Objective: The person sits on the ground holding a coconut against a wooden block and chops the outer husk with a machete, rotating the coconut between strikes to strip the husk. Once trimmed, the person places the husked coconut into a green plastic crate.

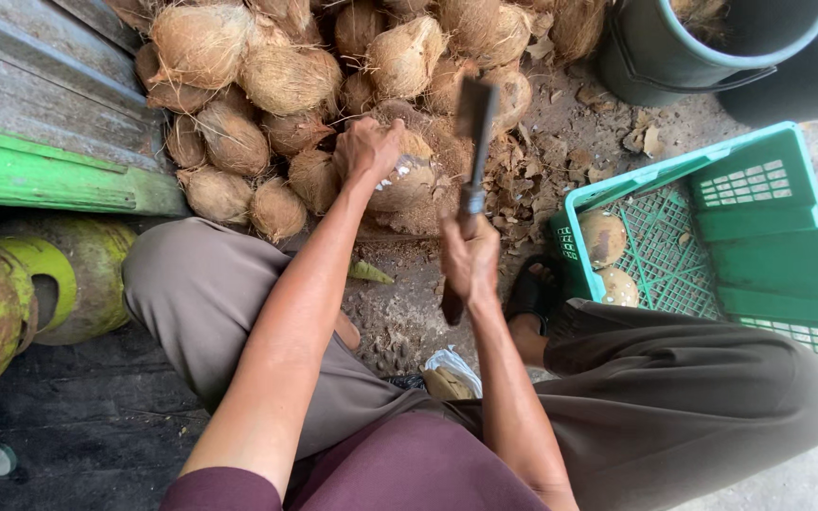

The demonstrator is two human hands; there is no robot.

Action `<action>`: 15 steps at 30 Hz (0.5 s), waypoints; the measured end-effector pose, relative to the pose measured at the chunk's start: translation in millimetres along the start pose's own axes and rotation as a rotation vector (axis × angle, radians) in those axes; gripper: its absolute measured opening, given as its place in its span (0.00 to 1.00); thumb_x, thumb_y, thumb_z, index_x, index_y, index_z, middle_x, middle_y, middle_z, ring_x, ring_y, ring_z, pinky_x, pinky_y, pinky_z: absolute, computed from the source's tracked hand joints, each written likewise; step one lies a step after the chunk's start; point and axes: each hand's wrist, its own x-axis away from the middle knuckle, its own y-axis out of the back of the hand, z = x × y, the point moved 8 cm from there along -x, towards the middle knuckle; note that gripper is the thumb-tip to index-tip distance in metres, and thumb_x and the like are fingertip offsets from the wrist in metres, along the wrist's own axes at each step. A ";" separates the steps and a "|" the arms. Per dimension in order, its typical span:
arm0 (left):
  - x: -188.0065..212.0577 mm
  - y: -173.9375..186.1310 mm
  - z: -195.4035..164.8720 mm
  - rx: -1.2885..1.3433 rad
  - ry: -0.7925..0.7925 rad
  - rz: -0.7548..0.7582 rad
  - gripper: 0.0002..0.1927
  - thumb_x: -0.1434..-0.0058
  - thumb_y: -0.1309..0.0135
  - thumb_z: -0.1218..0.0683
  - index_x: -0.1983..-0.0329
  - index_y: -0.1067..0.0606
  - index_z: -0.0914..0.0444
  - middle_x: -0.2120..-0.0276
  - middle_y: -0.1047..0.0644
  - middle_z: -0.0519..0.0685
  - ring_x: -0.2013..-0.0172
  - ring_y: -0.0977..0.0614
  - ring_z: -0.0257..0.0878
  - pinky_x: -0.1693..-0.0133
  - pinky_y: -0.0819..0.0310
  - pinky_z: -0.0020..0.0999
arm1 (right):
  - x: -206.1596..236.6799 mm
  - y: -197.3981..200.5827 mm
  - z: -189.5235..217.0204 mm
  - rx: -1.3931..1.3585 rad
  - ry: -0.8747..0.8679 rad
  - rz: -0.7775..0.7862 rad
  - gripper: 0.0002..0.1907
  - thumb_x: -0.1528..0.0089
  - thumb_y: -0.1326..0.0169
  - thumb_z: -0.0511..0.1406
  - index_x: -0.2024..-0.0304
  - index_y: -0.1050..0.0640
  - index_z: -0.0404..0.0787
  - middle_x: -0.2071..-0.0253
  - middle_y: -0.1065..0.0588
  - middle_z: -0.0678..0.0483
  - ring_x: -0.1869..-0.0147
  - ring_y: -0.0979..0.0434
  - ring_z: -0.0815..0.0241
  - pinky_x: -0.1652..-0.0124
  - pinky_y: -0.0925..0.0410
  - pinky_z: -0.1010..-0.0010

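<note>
My left hand (367,149) grips a brown, fibrous coconut (413,185) on the ground in front of me, with a patch of white flesh showing by my fingers. My right hand (471,257) is shut on the handle of a cleaver (474,128), its dark blade raised upright just right of that coconut. Both arms reach out over my knees, which are in grey trousers.
A heap of husked coconuts (239,85) lies at the back. A green plastic crate (769,227) at right holds two peeled coconuts (603,237). Dark buckets (674,52) stand at the top right. Green gas cylinders (11,293) stand at left. Husk scraps litter the ground.
</note>
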 end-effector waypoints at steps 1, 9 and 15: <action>0.5 1.0 0.9 0.009 0.009 0.000 0.22 0.36 0.48 0.35 0.77 0.36 0.52 0.81 0.34 0.40 0.80 0.35 0.34 0.78 0.45 0.34 | -0.1 7.5 8.4 -0.047 0.070 -0.024 0.20 0.32 0.46 0.42 0.77 0.34 0.45 0.83 0.33 0.59 0.84 0.36 0.67 0.83 0.37 0.71; -2.3 13.1 -11.9 0.060 -0.357 -0.392 0.22 0.43 0.37 0.35 0.74 0.34 0.50 0.73 0.33 0.38 0.75 0.31 0.32 0.80 0.39 0.40 | -2.9 -10.7 -20.7 0.233 -0.222 0.044 0.11 0.36 0.45 0.39 0.73 0.29 0.47 0.81 0.31 0.61 0.81 0.35 0.68 0.82 0.38 0.71; -6.9 -9.7 7.5 0.033 -0.069 -0.058 0.26 0.38 0.46 0.38 0.83 0.41 0.53 0.83 0.37 0.40 0.80 0.38 0.35 0.76 0.44 0.39 | -4.6 1.5 -31.7 -0.116 0.052 -0.061 0.18 0.33 0.43 0.41 0.73 0.31 0.39 0.80 0.34 0.59 0.78 0.38 0.68 0.79 0.43 0.71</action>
